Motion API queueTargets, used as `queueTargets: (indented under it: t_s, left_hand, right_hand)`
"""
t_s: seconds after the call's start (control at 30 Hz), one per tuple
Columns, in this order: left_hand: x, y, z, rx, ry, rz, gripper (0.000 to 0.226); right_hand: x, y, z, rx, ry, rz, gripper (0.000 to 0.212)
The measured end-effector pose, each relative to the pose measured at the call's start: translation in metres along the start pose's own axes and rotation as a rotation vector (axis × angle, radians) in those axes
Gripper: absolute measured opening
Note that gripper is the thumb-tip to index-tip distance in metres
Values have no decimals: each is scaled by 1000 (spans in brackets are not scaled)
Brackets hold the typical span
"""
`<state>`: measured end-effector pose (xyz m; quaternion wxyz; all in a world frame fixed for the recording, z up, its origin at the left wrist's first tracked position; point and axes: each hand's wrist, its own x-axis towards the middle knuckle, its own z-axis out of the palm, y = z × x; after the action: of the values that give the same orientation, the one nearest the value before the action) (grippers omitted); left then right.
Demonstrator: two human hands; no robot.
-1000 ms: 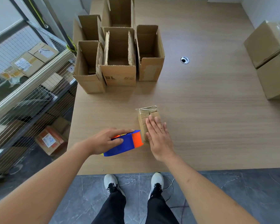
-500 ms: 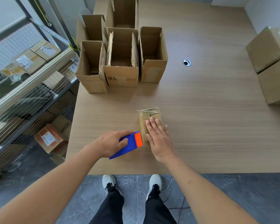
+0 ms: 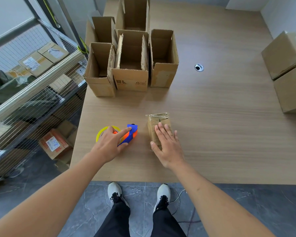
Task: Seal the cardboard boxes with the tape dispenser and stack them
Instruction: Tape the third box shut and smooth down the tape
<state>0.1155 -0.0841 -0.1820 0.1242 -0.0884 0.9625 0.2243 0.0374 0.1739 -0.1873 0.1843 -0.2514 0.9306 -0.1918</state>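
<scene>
On table [image 3: 212,134]: left hand [image 3: 108,146] grip holds tape dispenser [image 3: 129,134]; right hand [image 3: 167,146] flat on box [image 3: 154,124].

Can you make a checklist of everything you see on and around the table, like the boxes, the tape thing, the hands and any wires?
Surface: wooden table, with a round metal-rimmed hole.
Job's things: small closed box near the front edge; blue and orange tape dispenser with a yellow roll, apart from it; five open boxes clustered at the back; two closed boxes stacked on the right.
Clutter: nothing seen.
Hands: left hand holds the dispenser, forefinger stretched along it; right hand lies flat on the small box.
Cables: a light cable on the floor by the shoes.
Surroundings: wire shelving with labelled cartons on the left; grey tiled floor.
</scene>
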Motion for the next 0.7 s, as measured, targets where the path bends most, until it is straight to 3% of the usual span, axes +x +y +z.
queueTargets:
  t_s: [0.13,0.33,0.7]
  left_hand:
    - [-5,5,14,18,-19,-14,74]
    - [-9,17,3,344,9,5,68]
    - [-4,20,-7,295,180,-11,23]
  right_hand:
    - [0,-3,1,-35,44,5,76]
    - [1,-17,5,-74,165,47,69]
    - [9,-29,12,-275,333,67,69]
